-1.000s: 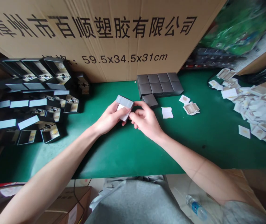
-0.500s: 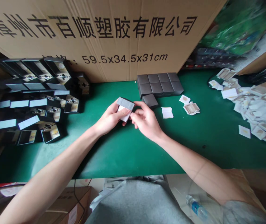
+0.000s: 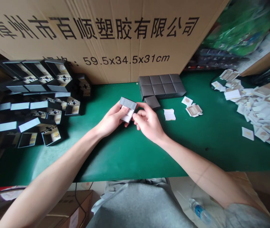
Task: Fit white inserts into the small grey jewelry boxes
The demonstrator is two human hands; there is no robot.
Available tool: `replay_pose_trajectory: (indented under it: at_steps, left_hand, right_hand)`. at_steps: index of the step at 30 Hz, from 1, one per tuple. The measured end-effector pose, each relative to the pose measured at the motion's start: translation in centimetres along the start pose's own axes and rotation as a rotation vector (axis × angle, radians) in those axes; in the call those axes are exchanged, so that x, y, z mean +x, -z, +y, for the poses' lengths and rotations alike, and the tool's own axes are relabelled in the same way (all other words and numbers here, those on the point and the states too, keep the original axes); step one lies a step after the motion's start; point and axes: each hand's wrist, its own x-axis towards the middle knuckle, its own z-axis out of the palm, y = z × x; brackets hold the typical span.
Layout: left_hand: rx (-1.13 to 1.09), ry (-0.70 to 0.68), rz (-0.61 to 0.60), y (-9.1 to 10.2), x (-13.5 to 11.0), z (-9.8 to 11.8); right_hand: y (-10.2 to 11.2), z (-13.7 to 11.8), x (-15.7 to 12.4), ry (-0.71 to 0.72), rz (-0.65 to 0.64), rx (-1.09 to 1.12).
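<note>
Over the middle of the green table, my left hand (image 3: 112, 121) is closed round a small dark jewelry box (image 3: 128, 103) with its lid raised. The left thumb lies across the white insert (image 3: 126, 117) inside the box. At the box's right side is my right hand (image 3: 148, 123), its fingers curled and the index finger and thumb against the box edge. The far sides of the box and some fingertips are hidden. Just beyond the right hand, one closed dark box (image 3: 152, 102) lies against a block of closed boxes (image 3: 162, 85).
Open dark boxes (image 3: 52, 134) stand in stacked rows at the left. White inserts (image 3: 260, 109) are heaped at the right; a white piece (image 3: 169, 114) and a small pile of inserts (image 3: 194, 110) lie nearer. A large carton (image 3: 116, 71) closes off the back of the green table (image 3: 135, 158).
The left thumb has drawn back a little, and more of the white insert shows. Both hands stay at the box in nearly the same place.
</note>
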Motion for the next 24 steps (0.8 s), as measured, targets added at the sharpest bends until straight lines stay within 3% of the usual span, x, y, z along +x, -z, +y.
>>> replay_pose_trajectory:
  at_steps: [14, 24]
  left_hand:
    - [0.166, -0.027, -0.020, -0.33, -0.16, 0.43]
    - [0.110, -0.028, -0.035, -0.24, -0.10, 0.22]
  right_hand:
    - [-0.02, 0.08, -0.03, -0.002, 0.006, 0.008]
    - [0.04, 0.43, 0.03, 0.052, 0.032, -0.097]
